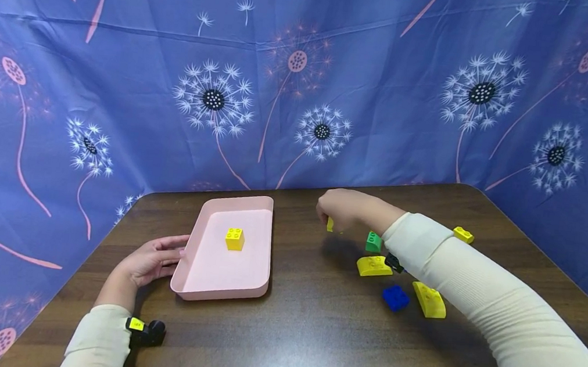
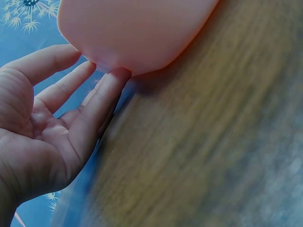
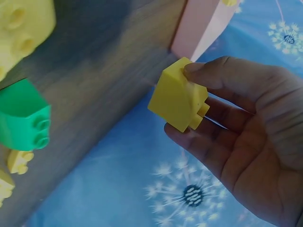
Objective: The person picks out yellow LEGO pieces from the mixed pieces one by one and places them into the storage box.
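Over the brown wood-grained table (image 1: 286,334), the right hand (image 1: 346,209) pinches a yellow sloped plastic block (image 3: 171,98) while the left hand (image 1: 151,258), fingers extended, touches a pink rectangular plastic tray (image 1: 226,295) — seemingly a transfer, next calling for clearance above that tray.

Your left forearm (image 1: 102,330) is nearer you than the pink tray (image 1: 247,270); your left grip (image 1: 153,260) touches its left side, fingers (image 2: 97,104) extended. Right of the tray, your right arm (image 1: 468,286) is outstretched, right grip (image 1: 343,208) pinching.
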The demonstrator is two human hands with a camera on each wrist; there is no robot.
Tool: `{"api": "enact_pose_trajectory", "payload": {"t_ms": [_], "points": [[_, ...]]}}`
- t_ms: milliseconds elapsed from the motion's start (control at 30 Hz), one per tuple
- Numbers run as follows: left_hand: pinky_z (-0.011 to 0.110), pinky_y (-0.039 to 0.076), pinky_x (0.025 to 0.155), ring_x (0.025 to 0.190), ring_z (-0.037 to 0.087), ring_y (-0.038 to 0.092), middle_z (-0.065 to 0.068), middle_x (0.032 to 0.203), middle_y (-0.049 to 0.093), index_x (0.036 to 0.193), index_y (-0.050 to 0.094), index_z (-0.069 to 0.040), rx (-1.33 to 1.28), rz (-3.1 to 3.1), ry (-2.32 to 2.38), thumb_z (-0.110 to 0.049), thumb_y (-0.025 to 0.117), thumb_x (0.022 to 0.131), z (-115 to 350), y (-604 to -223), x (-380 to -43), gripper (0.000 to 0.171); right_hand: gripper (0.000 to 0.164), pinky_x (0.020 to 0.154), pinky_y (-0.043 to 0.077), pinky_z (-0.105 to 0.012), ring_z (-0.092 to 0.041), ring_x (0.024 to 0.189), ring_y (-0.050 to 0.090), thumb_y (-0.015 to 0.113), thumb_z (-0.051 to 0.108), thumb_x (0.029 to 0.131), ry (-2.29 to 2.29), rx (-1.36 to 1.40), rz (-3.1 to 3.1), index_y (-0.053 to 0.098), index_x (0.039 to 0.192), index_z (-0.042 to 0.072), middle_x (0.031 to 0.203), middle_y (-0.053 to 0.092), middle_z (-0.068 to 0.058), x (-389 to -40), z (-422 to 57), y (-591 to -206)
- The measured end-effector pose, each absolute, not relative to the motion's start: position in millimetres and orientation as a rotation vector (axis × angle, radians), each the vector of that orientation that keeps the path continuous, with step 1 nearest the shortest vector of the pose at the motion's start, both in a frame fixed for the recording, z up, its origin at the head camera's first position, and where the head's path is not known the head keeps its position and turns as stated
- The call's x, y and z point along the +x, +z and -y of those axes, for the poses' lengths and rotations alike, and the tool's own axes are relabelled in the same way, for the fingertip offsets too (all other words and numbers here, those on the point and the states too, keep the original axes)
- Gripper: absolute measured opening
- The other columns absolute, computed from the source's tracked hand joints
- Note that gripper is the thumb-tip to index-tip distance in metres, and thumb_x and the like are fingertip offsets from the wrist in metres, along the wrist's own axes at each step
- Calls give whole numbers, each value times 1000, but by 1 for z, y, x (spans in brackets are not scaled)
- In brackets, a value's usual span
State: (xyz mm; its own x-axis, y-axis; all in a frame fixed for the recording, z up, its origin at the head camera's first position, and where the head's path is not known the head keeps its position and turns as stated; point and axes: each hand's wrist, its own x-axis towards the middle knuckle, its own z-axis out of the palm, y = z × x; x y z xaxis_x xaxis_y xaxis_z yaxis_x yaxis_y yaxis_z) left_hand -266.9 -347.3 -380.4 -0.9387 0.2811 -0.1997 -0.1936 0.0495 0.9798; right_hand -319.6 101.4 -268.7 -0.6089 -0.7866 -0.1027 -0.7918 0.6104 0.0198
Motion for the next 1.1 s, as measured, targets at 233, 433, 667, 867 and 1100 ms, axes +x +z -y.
{"api": "enact_pose_trajectory", "payload": {"t_ms": [233, 433, 667, 867, 1100], "points": [[35, 55, 83, 98, 16, 65, 1, 114, 64, 148, 38, 1, 76, -1971, 1970, -4, 57, 97, 348, -380, -267, 55, 19, 67, 52, -30, -16, 74, 59, 67, -8, 72, 108, -1400, -2733, 72, 83, 7, 82, 67, 0, -312, -77, -256], [34, 55, 83, 96, 16, 66, 0, 112, 66, 147, 40, 1, 85, -1967, 1976, -3, 57, 97, 348, -379, -266, 53, 22, 65, 51, -31, -15, 70, 57, 64, -11, 70, 147, -1531, -2711, 71, 77, 8, 77, 67, 0, -308, -53, -248], [34, 55, 83, 97, 16, 66, 1, 113, 66, 146, 41, 1, 90, -1957, 1981, -2, 56, 96, 348, -377, -265, 51, 20, 63, 48, -29, -14, 68, 53, 66, -10, 72, 175, -1594, -2687, 71, 77, 8, 74, 64, 0, -301, -26, -243], [33, 54, 83, 97, 15, 66, -1, 109, 67, 144, 45, -1, 103, -1949, 1987, -2, 57, 96, 349, -377, -265, 49, 17, 68, 49, -29, -17, 73, 56, 66, -5, 78, 187, -1638, -2635, 73, 87, 7, 78, 64, 1, -297, 3, -247], [34, 54, 84, 100, 15, 65, -1, 112, 65, 146, 40, 0, 103, -1985, 1962, -5, 58, 96, 348, -380, -267, 53, 17, 66, 48, -25, -14, 78, 58, 68, -3, 78, 255, -1644, -2614, 72, 87, 11, 88, 68, 2, -289, 37, -252]]}}
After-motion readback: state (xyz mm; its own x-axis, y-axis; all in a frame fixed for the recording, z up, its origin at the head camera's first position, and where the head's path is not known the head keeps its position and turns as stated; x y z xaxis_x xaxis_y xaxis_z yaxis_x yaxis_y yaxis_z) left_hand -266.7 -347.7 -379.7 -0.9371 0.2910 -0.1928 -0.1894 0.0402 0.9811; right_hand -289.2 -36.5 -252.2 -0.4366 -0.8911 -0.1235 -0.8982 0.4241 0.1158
